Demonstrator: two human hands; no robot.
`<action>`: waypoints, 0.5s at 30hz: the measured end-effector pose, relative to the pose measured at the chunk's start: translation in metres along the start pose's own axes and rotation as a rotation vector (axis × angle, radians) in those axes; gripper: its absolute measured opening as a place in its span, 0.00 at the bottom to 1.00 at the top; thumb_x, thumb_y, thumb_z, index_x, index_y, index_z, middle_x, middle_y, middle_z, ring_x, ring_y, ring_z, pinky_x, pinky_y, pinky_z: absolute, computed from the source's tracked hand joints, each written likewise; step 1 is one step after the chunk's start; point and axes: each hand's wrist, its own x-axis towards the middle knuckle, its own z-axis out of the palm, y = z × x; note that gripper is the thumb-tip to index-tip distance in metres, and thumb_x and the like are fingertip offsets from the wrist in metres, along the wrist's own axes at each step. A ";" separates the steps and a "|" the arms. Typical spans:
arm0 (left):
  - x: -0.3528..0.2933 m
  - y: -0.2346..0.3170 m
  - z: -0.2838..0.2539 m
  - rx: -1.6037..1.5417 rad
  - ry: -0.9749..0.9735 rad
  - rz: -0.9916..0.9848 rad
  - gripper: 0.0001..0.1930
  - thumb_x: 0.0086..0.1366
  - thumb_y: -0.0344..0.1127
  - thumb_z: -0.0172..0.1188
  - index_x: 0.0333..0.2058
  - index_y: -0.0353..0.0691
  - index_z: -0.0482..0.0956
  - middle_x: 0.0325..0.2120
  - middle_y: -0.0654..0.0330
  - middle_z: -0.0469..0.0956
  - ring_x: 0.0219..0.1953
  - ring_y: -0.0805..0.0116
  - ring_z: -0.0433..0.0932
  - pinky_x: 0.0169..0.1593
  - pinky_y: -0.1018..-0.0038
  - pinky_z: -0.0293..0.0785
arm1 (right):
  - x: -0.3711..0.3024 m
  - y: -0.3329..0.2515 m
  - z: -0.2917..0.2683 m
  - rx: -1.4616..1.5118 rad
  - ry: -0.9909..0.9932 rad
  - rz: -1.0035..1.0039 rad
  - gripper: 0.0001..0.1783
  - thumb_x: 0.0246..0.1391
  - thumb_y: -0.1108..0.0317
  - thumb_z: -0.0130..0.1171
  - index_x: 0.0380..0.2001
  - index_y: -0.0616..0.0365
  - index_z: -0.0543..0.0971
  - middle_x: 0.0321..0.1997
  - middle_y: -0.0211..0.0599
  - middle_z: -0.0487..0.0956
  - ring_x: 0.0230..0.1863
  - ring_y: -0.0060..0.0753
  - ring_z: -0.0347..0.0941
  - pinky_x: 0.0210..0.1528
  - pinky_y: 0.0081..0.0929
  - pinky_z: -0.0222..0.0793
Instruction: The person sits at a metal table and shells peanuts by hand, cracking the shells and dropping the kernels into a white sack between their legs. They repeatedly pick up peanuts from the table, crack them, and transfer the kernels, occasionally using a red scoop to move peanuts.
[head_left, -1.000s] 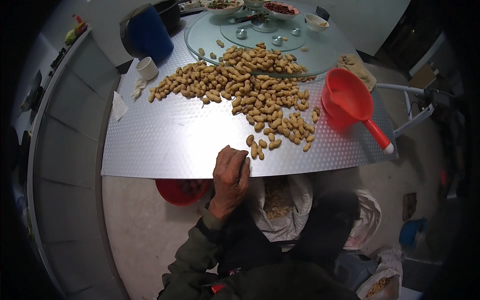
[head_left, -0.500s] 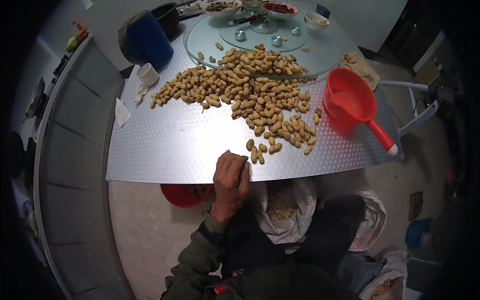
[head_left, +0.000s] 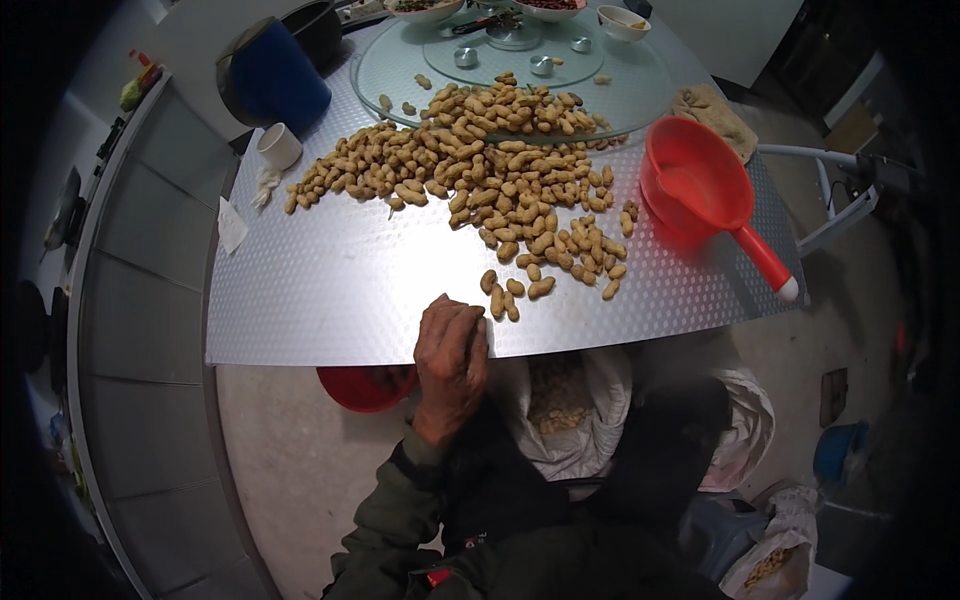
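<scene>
In the head view, a red dipper [head_left: 695,180] sits right of the peanuts [head_left: 510,190] heaped on the table [head_left: 310,290] and glass turntable [head_left: 638,92]; a blue bucket [head_left: 280,75] stands left. The left hand [head_left: 450,360] rests half-curled at the near edge, contents impossible to tell; the right hand is out of view

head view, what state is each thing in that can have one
left hand: fingers bent, at the table edge; any grip unclear
unshelled peanuts: loose, heaped, some on the glass turntable
red dipper: open side up, handle toward the near right
white sack under the edge: open
lower-right sack: open, peanuts inside
red basin: partly hidden
beige cloth: crumpled
</scene>
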 end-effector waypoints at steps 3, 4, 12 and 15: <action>-0.001 0.000 -0.002 -0.008 -0.007 -0.013 0.09 0.63 0.19 0.64 0.42 0.29 0.81 0.35 0.48 0.81 0.42 0.47 0.81 0.60 0.50 0.77 | 0.004 -0.004 0.002 -0.009 -0.006 -0.011 0.17 0.71 0.57 0.57 0.40 0.62 0.83 0.34 0.39 0.85 0.33 0.29 0.81 0.37 0.32 0.76; -0.002 -0.001 -0.002 -0.001 0.000 -0.009 0.09 0.63 0.19 0.64 0.42 0.29 0.81 0.36 0.48 0.81 0.43 0.46 0.81 0.60 0.51 0.77 | 0.006 -0.007 0.002 -0.013 -0.011 -0.016 0.17 0.72 0.57 0.57 0.40 0.62 0.83 0.34 0.39 0.85 0.33 0.29 0.81 0.37 0.33 0.76; -0.004 -0.001 0.003 -0.003 0.041 -0.020 0.08 0.63 0.19 0.63 0.41 0.29 0.82 0.36 0.47 0.81 0.44 0.45 0.80 0.53 0.56 0.78 | 0.012 -0.017 0.005 -0.033 -0.007 -0.052 0.17 0.72 0.58 0.57 0.39 0.62 0.83 0.33 0.39 0.84 0.33 0.29 0.81 0.38 0.33 0.76; -0.004 0.000 0.002 -0.015 0.042 -0.031 0.09 0.63 0.20 0.63 0.42 0.28 0.81 0.38 0.46 0.81 0.43 0.46 0.80 0.48 0.59 0.77 | 0.011 -0.020 0.004 -0.044 -0.010 -0.071 0.17 0.72 0.58 0.57 0.39 0.62 0.83 0.32 0.39 0.84 0.33 0.29 0.81 0.38 0.33 0.76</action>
